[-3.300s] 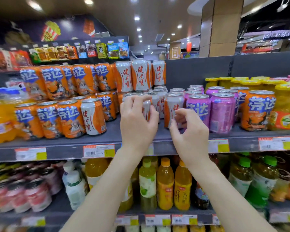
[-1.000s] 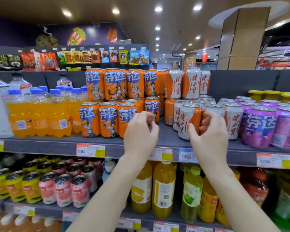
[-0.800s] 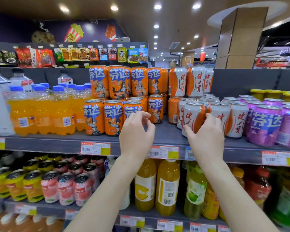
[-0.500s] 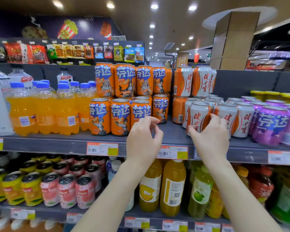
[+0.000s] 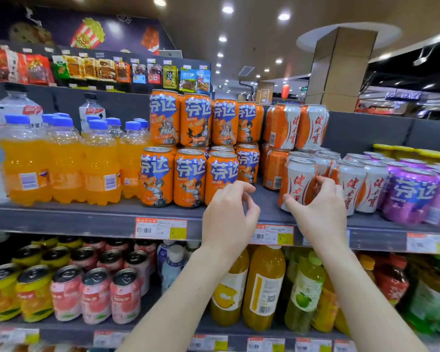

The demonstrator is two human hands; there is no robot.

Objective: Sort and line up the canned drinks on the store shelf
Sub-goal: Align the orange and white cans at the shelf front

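Aligning step in hand. White-orange can (image 5: pixel 299 185), front row at 3 o'clock of shelf (image 5: pixel 92 219), is gripped by right hand (image 5: pixel 318 212). Left hand (image 5: pixel 230 214) is held half-curled, empty. Next: can to be squared with neighbours.

Head-height, close, facing shelf (image 5: pixel 61 219)

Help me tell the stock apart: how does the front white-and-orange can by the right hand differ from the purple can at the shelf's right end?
The white-and-orange can has red script; the purple can has bold white characters. The right hand touches the first, which leans slightly; the purple one stands untouched. Both look alike in size, with silver tops.
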